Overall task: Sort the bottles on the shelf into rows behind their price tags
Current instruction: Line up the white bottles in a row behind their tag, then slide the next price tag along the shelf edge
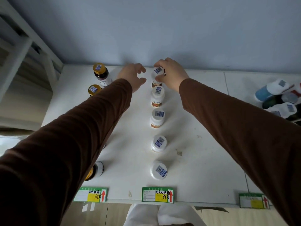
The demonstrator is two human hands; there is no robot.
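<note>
Right hand (171,74) grips far white bottle (158,74); left hand (133,75) loosely curled, empty. Middle row formed; right pile (280,98) unsorted.

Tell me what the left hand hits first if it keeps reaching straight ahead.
Probably the back wall: the left hand points between the gold-capped bottle and the white-capped row, though depth is unclear.
</note>
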